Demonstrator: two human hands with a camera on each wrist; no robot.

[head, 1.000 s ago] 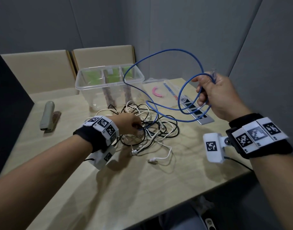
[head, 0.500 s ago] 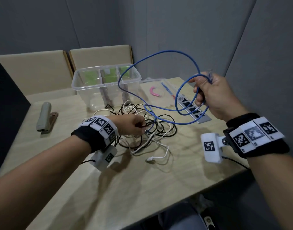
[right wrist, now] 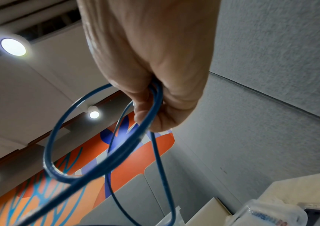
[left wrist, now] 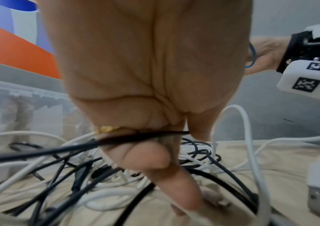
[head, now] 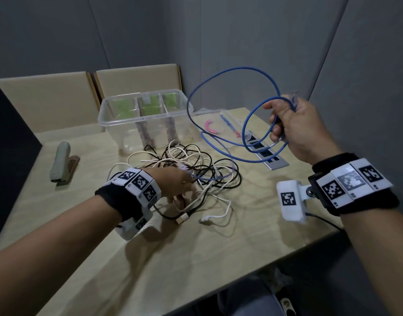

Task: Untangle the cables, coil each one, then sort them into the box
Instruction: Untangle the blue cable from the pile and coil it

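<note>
A blue cable (head: 238, 68) hangs in two or three wide loops from my right hand (head: 289, 126), which grips the gathered strands (right wrist: 155, 107) above the table's right side. Its tail runs down into a tangle of black and white cables (head: 196, 165) at the table's middle. My left hand (head: 177, 182) sits in the near-left part of that tangle, fingers curled, with a black cable (left wrist: 39, 152) pinched between thumb and finger. The clear box (head: 118, 124), with three compartments, stands behind the tangle. Where the blue tail ends is hidden under the other cables.
The box's clear lid (head: 221, 126), with a pink curved piece on it, lies right of the box. A grey power strip (head: 271, 159) is set into the table under the blue loops. A stapler (head: 61, 163) lies at the far left. Grey walls close in behind and to the right.
The left hand has dragged the near part of the tangle slightly toward me, and a beige plug now lies beside it. The right hand keeps the blue loops raised in about the same place.
</note>
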